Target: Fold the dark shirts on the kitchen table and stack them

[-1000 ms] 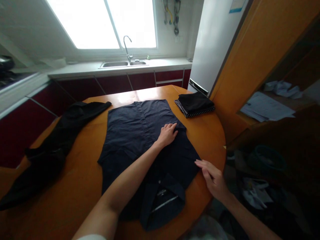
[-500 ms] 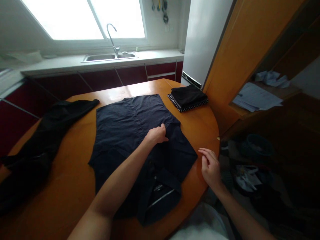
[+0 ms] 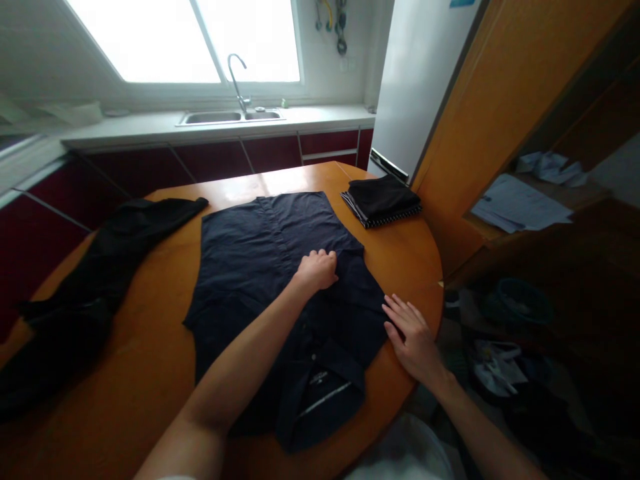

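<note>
A dark navy collared shirt (image 3: 245,260) lies spread on the wooden table, its collar and white-lined neck opening towards me. My left hand (image 3: 319,269) rests on the right half of the shirt with the fingers curled down and closed on the cloth; the fingertips are partly hidden. At the shirt's right sleeve edge, my right hand (image 3: 410,337) lies open, fingers stretched out and touching the fabric and the table beside it.
The rounded wooden table (image 3: 150,327) carries a crumpled black garment (image 3: 100,273) on the left and a stack of folded dark clothes (image 3: 383,199) at the back right. Beyond stand a counter with a sink (image 3: 213,118) and a fridge (image 3: 420,80). A teal basket (image 3: 525,300) sits low on the right.
My right hand has shifted left onto the shirt's sleeve edge and spread its fingers. My left hand's fingers have curled down at nearly the same spot. The view has tilted slightly.
</note>
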`<control>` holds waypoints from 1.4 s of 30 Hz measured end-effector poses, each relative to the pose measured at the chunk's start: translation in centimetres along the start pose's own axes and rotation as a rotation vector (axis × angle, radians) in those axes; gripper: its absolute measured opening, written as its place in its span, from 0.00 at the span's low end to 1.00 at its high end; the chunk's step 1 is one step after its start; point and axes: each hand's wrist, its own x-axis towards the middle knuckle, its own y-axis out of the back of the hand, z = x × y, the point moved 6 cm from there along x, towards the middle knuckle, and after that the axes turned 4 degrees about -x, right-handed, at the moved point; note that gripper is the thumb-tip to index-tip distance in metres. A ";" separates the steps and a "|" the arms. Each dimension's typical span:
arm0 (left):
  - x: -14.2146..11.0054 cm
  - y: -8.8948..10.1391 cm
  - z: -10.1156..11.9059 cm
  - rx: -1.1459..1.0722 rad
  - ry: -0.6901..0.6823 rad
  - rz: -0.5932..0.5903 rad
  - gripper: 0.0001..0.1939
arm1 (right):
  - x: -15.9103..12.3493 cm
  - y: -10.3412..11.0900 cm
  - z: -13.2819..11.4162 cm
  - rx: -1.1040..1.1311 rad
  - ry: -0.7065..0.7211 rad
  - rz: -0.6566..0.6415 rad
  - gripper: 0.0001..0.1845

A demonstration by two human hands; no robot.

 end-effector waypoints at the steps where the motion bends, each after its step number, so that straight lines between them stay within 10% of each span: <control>1: 0.0 0.0 0.8 -0.002 -0.044 0.065 0.25 | 0.3 0.0 0.3 0.026 -0.013 0.007 0.23; 5: 0.6 -2.5 4.7 -0.042 -0.338 0.150 0.28 | 3.9 -0.1 1.5 0.076 -0.043 0.018 0.28; 11: 1.7 -5.1 4.3 -0.084 -0.345 0.078 0.33 | 13.5 -0.4 2.4 0.018 -0.046 0.013 0.31; 19: -3.6 1.1 -8.5 -0.050 -0.093 0.250 0.26 | 19.0 -6.3 0.7 -0.158 0.081 -0.285 0.34; 26: -12.3 -1.0 -19.6 -0.346 0.156 0.531 0.24 | 18.4 -7.6 1.7 -0.130 0.082 -0.221 0.35; 34: -17.2 -3.7 -23.7 -0.557 0.432 0.818 0.19 | 20.2 -4.4 0.9 0.022 0.109 0.085 0.22; 42: -17.7 -3.2 -24.6 -0.557 0.474 0.856 0.18 | 25.7 -7.5 1.8 0.128 0.112 -0.389 0.12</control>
